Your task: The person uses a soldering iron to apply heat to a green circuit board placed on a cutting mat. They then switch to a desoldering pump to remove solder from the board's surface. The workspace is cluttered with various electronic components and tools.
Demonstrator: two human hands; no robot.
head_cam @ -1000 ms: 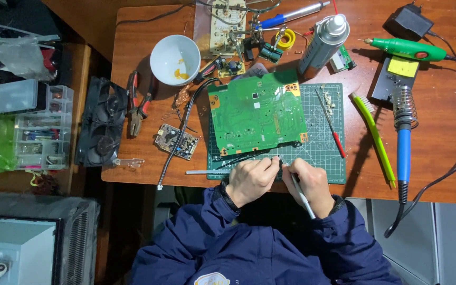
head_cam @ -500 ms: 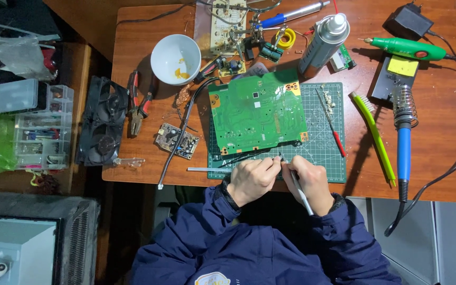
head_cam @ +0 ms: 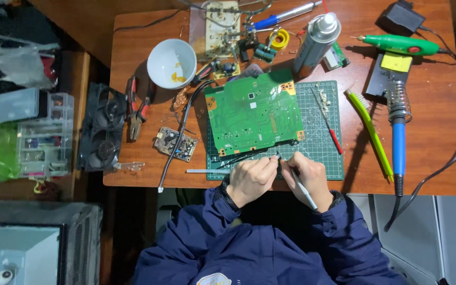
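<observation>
While our two hands sit together at the near edge of the green cutting mat (head_cam: 320, 153), very little has shifted over the last second: both stay just below the big green circuit board (head_cam: 254, 112), and the board itself lies where it lay, flat on the mat, its near edge just beyond our knuckles. What has changed is small. Our left hand (head_cam: 250, 179) has closed in a shade toward the right, so the two now touch at the fingertips.

Our right hand (head_cam: 306, 177) has its fingers clamped on a slim grey tool (head_cam: 297, 182), held like a pen, its shaft running back over the wrist and its tip pointing up at the board's near edge. Our left hand is curled with its fingers drawn together; something small may be pinched there against the tool tip, but we cannot tell, since the fingers hide it. A dark pair of tweezers (head_cam: 241, 157) lies on the mat just left of that hand, and a thin pale rod (head_cam: 207, 171) rests on the bench beside it.

We judge from this steadiness that fine work at the board's near edge is in hand and going on, not starting or ending. Well apart to the right lie the blue-handled soldering iron (head_cam: 398, 142) and the yellow-green brush (head_cam: 369, 132), untouched; the white bowl (head_cam: 172, 63) and spray can (head_cam: 315, 38) stand at the far side.
</observation>
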